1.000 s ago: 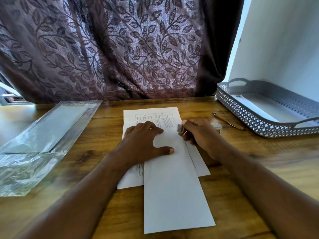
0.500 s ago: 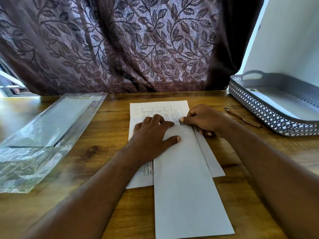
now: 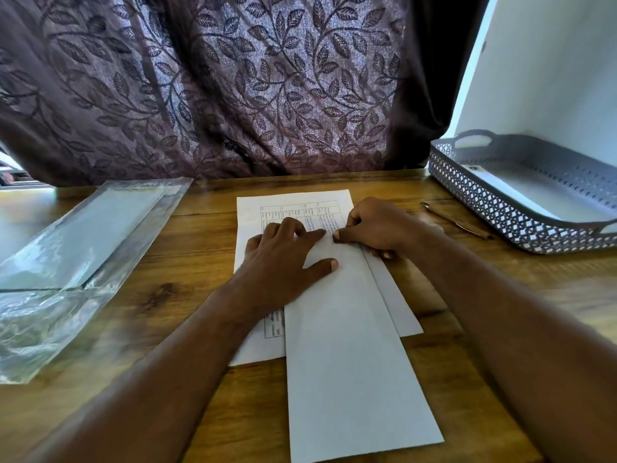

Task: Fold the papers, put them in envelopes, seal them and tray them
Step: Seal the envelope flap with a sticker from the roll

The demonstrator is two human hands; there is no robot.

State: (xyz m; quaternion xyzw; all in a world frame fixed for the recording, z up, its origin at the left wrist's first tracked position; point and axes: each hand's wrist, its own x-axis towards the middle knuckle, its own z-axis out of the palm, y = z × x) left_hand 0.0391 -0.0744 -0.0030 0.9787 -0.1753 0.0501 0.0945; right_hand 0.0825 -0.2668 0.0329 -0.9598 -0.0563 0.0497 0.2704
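A second ago the right hand held a small grey object at the top edge of the long white envelope; that object is now hidden or gone, and the hand is curled into a loose fist with its thumb tip pressed on the envelope's top edge at centre frame; whether it holds anything I cannot tell. The left hand has stayed spread flat, palm down, grasping nothing, pinning the envelope's upper left corner. The envelope lies lengthwise over the printed paper, running to the lower centre. This looks like sealing the flap by pressing along it; traying seems next. The grey perforated tray waits at the right edge, already holding a white envelope; a pen lies beside it; a clear plastic sleeve sits left.
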